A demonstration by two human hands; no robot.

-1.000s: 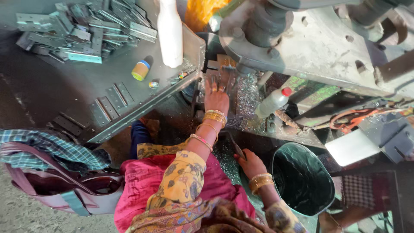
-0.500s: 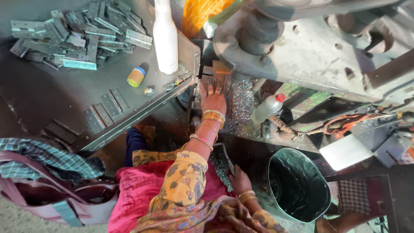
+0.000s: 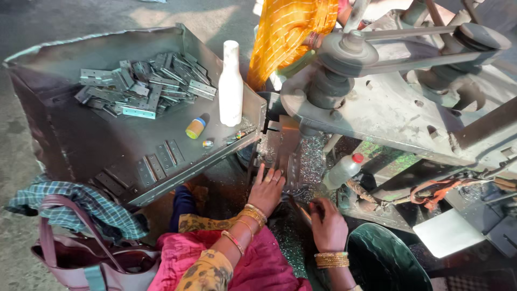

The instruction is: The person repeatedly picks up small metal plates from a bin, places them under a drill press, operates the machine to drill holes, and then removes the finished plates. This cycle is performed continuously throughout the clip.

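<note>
Right hand (image 3: 327,225) is closed around a thin rod-like tool (image 3: 302,210), its tip angled toward the left hand; what the tool is cannot be told. Left hand (image 3: 266,189) lies flat, fingers spread narrowly, pressing on the metal bed (image 3: 285,156) of the machine, apparently steadying a workpiece too small to make out among the shavings. Just right of the hands a clear plastic bottle with a red cap (image 3: 342,170) leans within reach. Below the right hand stands a dark green bucket (image 3: 383,261). Left of the hands, the sloped desk (image 3: 64,140) carries flat hinge plates (image 3: 156,164), a white bottle (image 3: 230,86) and, farther off, a heap of hinges (image 3: 142,89), presumably stock kept close.
</note>
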